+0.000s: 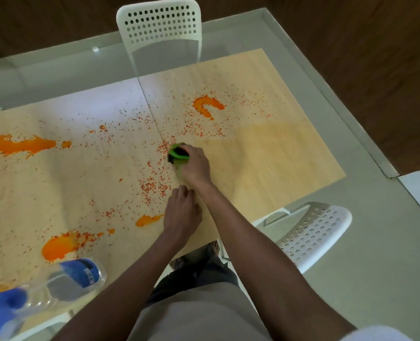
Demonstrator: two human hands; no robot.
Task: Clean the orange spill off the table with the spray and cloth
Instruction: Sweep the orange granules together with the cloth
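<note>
My right hand [194, 166] is shut on a spray bottle whose green and black head [178, 152] shows above the fingers, over the middle of the light wooden table [277, 156]. Just behind that wrist, my left hand [181, 210] rests on the table with its fingers curled; nothing shows in it. Orange puddles lie at the far left [19, 145], at the back [207, 107], at the front left [59, 247] and as a small streak [147, 220] beside my left hand. Orange speckles [154, 185] cover the table's middle. No cloth is in view.
A clear plastic bottle with a blue label [78, 274] and blue cap [0, 308] stands at the table's front left corner. One white perforated chair [159, 23] sits at the far side and another [312, 232] at the near right. Grey floor surrounds the table.
</note>
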